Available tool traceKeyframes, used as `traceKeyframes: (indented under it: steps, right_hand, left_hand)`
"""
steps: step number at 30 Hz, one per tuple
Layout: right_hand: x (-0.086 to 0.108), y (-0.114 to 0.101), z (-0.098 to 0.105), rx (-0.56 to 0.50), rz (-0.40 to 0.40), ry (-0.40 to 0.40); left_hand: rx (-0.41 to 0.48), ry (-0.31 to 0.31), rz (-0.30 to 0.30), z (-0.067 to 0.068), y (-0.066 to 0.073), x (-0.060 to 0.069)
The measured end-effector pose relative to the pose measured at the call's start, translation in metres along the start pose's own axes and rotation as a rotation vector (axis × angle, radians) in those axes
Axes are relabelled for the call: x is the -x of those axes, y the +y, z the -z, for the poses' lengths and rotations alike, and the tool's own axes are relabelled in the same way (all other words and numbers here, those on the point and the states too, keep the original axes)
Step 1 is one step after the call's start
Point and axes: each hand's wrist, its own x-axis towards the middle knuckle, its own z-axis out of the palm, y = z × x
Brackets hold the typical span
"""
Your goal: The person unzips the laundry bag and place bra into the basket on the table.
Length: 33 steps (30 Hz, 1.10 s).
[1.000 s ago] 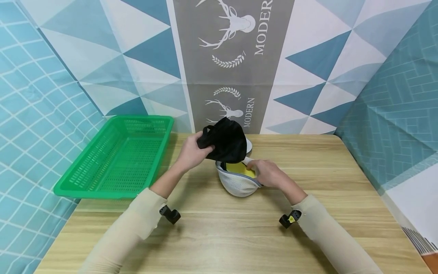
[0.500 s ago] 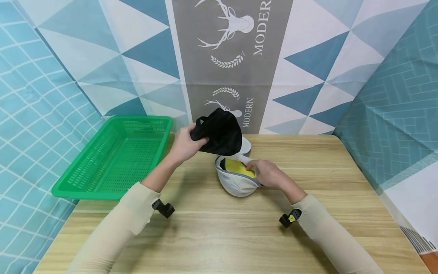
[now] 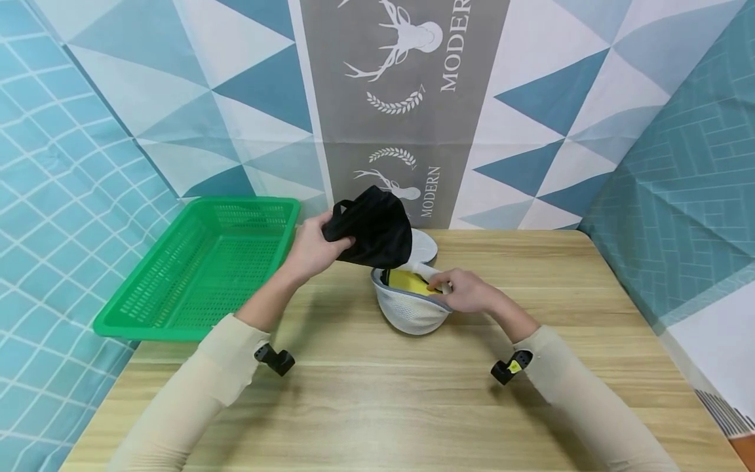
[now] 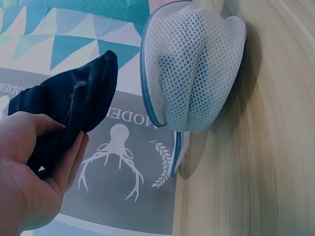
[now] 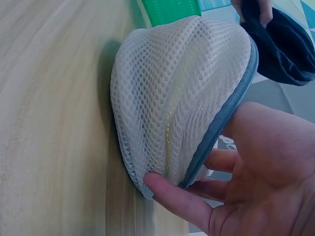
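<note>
My left hand [image 3: 309, 250] grips a black cloth item [image 3: 374, 229] by its edge. It is pouch-like, with a small loop, and hangs in the air above and left of a white mesh laundry bag [image 3: 407, 311]. The bag stands on the table with its grey zip undone. Something yellow [image 3: 408, 282] with a dark edge shows inside it. At the zipped rim [image 5: 221, 115], my right hand [image 3: 466, 291] pinches the bag, thumb on the outer mesh and fingers inside. A round white flap [image 3: 421, 247] lies behind the bag, partly covered by the black cloth.
A green plastic basket [image 3: 277, 265] with slotted walls stands at the left on the wooden table [image 3: 377, 400]. Patterned cloth walls [image 3: 548, 151] close off the back and both sides.
My left hand has drawn the black cloth left and slightly up, away from the bag's opening, so more of the flap shows. The right hand stays at the rim with its fingers shifted slightly.
</note>
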Motion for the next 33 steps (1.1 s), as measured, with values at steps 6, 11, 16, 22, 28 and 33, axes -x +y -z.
traceKeyframes:
  steps: [6, 11, 16, 22, 28, 33]
  right_hand:
    - [-0.0003, 0.0024, 0.0043, -0.042, -0.018, -0.03]
    - [0.0019, -0.0007, 0.0062, -0.052, -0.06, -0.059]
    - [0.0058, -0.002, 0.0091, -0.072, -0.063, -0.109]
    - [0.0077, -0.0034, 0.0074, -0.076, -0.024, -0.127]
    - [0.0069, -0.0024, 0.0039, -0.061, -0.044, -0.056]
    - [0.0061, -0.0013, 0.0019, -0.054, -0.042, -0.036]
  left_hand:
    - [-0.024, 0.025, -0.004, 0.0039, -0.0004, 0.0018]
    - [-0.032, 0.036, 0.005, 0.006, -0.0024, 0.0032]
    - [-0.037, 0.035, 0.009, 0.0056, -0.0051, 0.0034]
    - [-0.029, 0.038, 0.013, 0.0049, -0.0069, 0.0036]
    - [-0.035, 0.038, 0.022, 0.0057, -0.0077, 0.0038]
    - [-0.035, 0.038, 0.033, 0.008, -0.007, 0.0039]
